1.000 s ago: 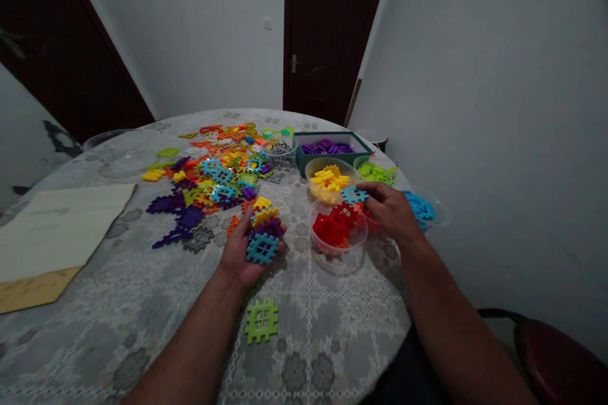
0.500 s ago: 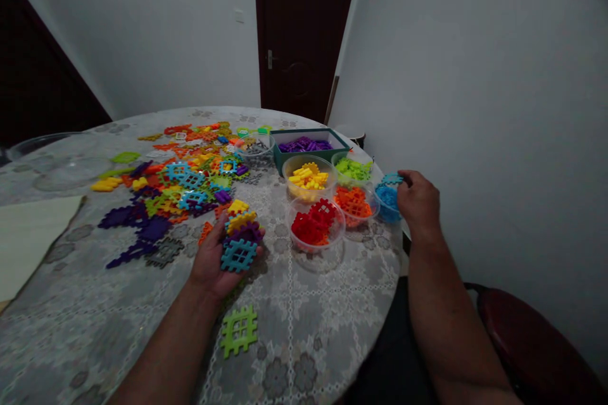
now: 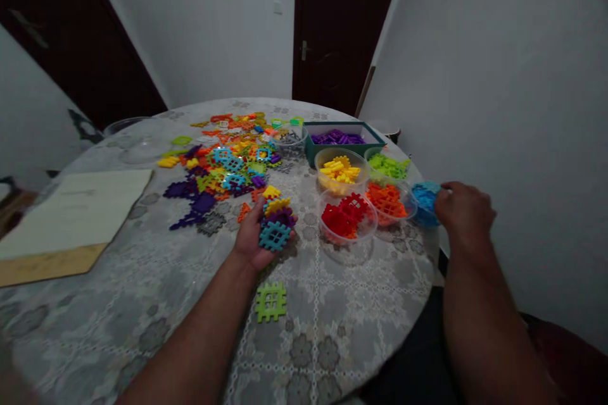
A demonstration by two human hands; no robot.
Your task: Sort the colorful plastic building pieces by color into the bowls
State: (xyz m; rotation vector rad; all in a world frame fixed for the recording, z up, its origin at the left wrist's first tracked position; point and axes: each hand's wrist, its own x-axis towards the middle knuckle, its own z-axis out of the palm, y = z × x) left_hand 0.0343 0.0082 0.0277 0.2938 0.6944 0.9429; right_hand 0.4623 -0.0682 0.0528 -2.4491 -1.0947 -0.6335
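My left hand (image 3: pixel 251 237) is closed around several plastic interlocking building pieces. A teal window-patterned piece (image 3: pixel 275 236) lies in front, with a purple piece (image 3: pixel 281 216) and a yellow piece (image 3: pixel 277 205) behind it. At the table's right edge, my right hand (image 3: pixel 468 209) pinches a light blue building piece (image 3: pixel 430 186) at the mouth of the bowl of blue pieces (image 3: pixel 425 209); its fingertips are partly hidden. A green window-patterned piece (image 3: pixel 271 302) lies flat on the tablecloth below my left hand.
Clear bowls hold red pieces (image 3: pixel 342 218), orange pieces (image 3: pixel 387 201), yellow pieces (image 3: pixel 339 169) and green pieces (image 3: pixel 388 166). Behind them stands a green box (image 3: pixel 313 150) of purple pieces. A mixed pile (image 3: pixel 228 171) spreads left of centre. Paper on a board (image 3: pixel 80 202) lies far left.
The view has swung left, so everything sits further right. My right hand has brought the light blue piece down into the blue bowl's mouth. My left hand keeps its pieces.
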